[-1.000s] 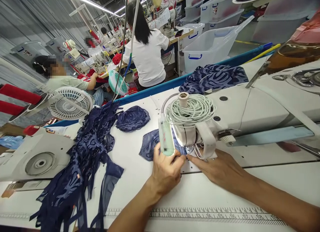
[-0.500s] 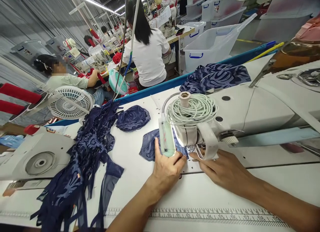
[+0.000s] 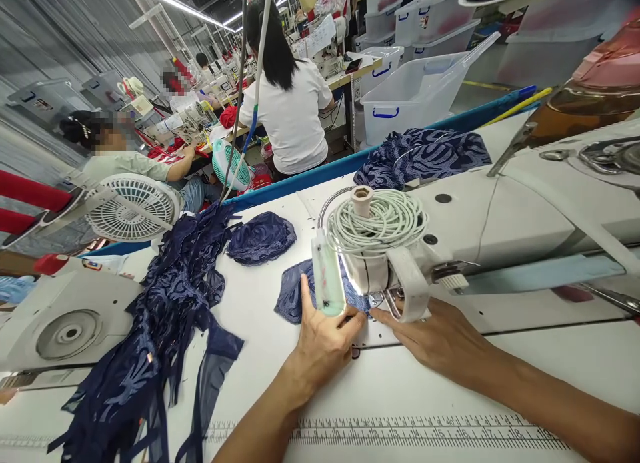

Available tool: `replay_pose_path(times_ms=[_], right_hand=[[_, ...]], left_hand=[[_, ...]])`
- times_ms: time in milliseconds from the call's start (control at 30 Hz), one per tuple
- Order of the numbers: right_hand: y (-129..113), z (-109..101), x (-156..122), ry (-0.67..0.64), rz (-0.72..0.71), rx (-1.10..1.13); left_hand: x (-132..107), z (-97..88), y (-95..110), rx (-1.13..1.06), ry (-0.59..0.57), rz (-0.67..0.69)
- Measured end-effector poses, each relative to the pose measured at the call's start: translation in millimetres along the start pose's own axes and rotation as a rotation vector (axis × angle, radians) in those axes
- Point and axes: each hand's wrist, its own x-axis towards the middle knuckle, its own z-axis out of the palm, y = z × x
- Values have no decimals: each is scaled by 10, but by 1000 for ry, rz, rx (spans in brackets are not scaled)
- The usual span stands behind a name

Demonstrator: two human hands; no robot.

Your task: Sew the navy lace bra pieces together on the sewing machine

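A dark blue lace fabric piece [image 3: 290, 293] lies on the white sewing table, its right end at the needle area of the sewing machine [image 3: 475, 230]. My left hand [image 3: 325, 343] rests on that piece, one finger stretched forward and the thumb side near the presser foot [image 3: 380, 300]. The light-green lamp strip [image 3: 329, 280] covers part of its fingers. Right of the foot, my right hand [image 3: 440, 336] reaches in with its index finger extended to the fabric's edge. The machine's white guard hides some of its other fingers. Neither hand is closed round anything.
Tangled navy lace and straps [image 3: 175, 303] spread over the left, beside a stacked lace piece [image 3: 263, 238]. A lace bundle [image 3: 425, 156] lies behind the machine. A coil of pale cord [image 3: 377, 220] sits atop the machine head. A white fan [image 3: 133, 206] and co-workers are beyond.
The whole view has shifted slightly left. The lace piece shows little movement; my left hand sits a bit farther left of the foot, and my right index finger points at the fabric edge.
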Motion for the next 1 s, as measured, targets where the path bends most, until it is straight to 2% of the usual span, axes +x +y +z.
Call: replay_pose_path(times_ms=[300, 500, 700, 800, 1000], right_hand=[[40, 8, -69, -13, 107, 151], [25, 79, -96, -10, 55, 26], [-15, 8, 9, 7, 28, 7], [-11, 4, 8, 26, 33, 9], [40, 66, -84, -29, 84, 138]], left_hand=[[113, -67, 58, 95, 130, 88], [78, -32, 45, 87, 99, 89], [8, -22, -19, -49, -23, -28], [3, -27, -27, -27, -58, -26], [59, -26, 40, 87, 56, 78]])
